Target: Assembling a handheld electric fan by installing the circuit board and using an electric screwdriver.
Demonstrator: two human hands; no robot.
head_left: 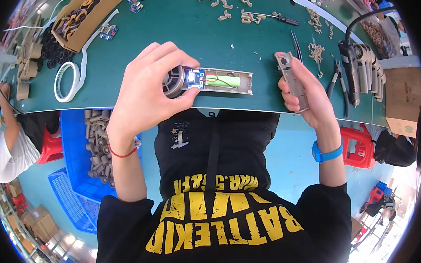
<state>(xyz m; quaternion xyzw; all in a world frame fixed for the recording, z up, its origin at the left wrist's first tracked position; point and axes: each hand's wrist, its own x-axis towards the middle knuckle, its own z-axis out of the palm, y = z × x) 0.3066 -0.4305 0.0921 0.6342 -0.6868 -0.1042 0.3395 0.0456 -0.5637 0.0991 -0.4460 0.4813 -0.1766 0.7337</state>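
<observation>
Housing (246, 82) runs crosswise, round head (175, 79) leftward.

Head camera, wide fisheye, upright: looks steeply down from head height over the black T-shirt (232, 259), facing the green worktable (239, 40). Left hand (148, 83) and right hand (310, 89) register at close range, near mid-frame; the blue floor (294, 159) lies farther off.

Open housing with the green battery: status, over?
Left hand grips housing, green battery exposed. Right hand holds separate beige shell. Pliers farther right, not between.
</observation>
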